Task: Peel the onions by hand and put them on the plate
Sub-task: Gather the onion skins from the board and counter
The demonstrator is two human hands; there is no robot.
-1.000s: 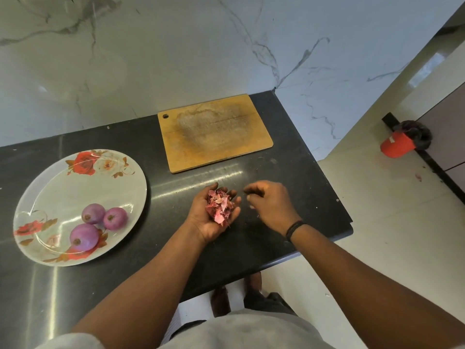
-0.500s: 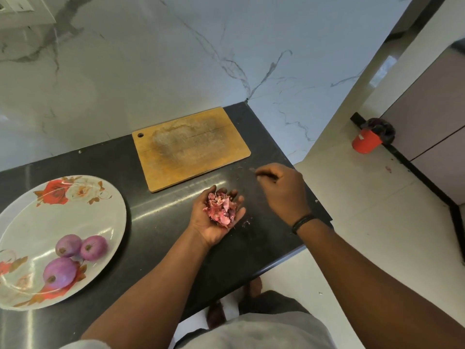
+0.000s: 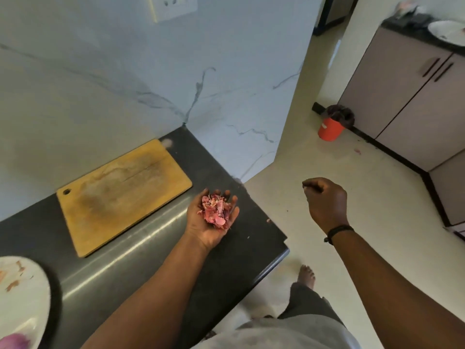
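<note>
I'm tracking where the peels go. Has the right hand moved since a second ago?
Yes. The right hand has moved right, off the black counter edge and out over the floor, away from the cutting board.

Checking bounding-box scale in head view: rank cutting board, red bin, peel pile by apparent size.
1. cutting board, by far the largest.
2. red bin.
3. peel pile in the left hand.
Bin and pile look close; the bin stands much farther away, so its true size is surely greater.
</note>
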